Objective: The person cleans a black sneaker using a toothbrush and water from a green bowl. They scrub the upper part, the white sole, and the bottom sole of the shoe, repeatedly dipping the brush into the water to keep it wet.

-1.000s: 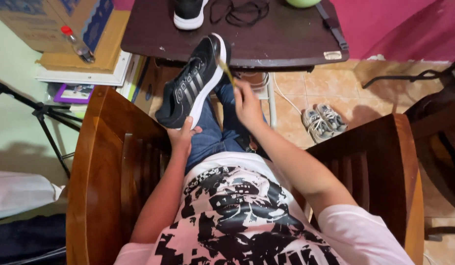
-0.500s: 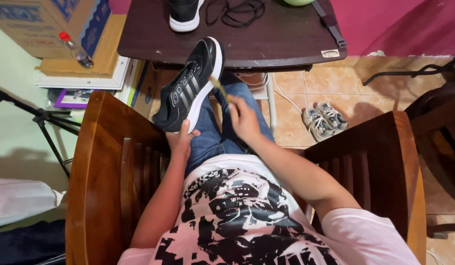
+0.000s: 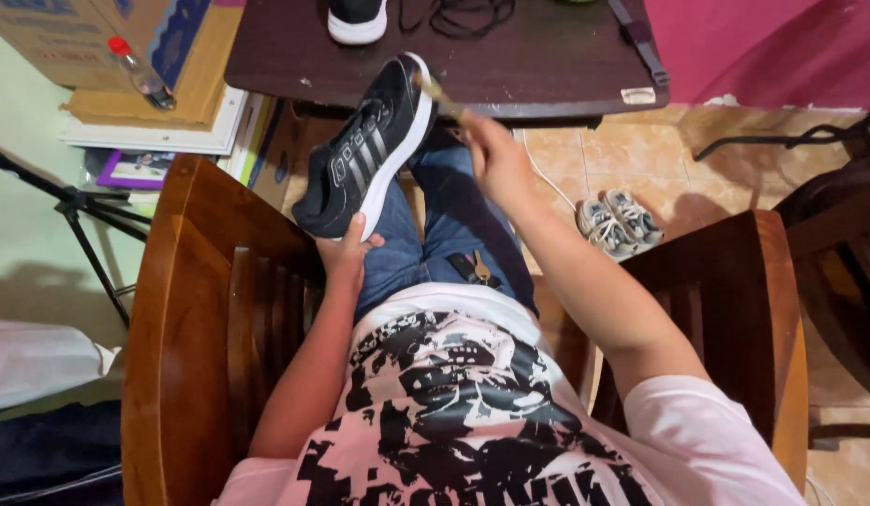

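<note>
You sit in a wooden armchair (image 3: 187,309) with a black sneaker (image 3: 369,145) raised over your left thigh, toe pointing up toward the dark table (image 3: 538,61). Your left hand (image 3: 346,251) is closed around the heel end from below, fingers wrapped on the white sole, holding the shoe tilted. Your right hand (image 3: 496,159) is pinched shut on a thin pale stick-like tool (image 3: 440,94), maybe a small brush, whose far end touches the sneaker's toe edge; the tool is blurred, so you cannot tell its exact kind.

On the table, the second black sneaker (image 3: 357,19) with its white sole stands at the near-left part, and black laces (image 3: 468,14) lie in a loose heap just right of it. A small whitish rectangular label (image 3: 638,95) sits at the table's front right corner.

To your left, a tan cardboard box (image 3: 88,42) with a blue printed side stands on a flat stack of brown card and white sheets; a clear plastic bottle with a red cap (image 3: 140,73) lies slanted against it. Below the stack a purple-framed flat package (image 3: 135,171) shows. A black tripod (image 3: 79,211) stands near it. On the tiled floor to your right lies a pair of small grey shoes (image 3: 618,220), well apart from the chair
</note>
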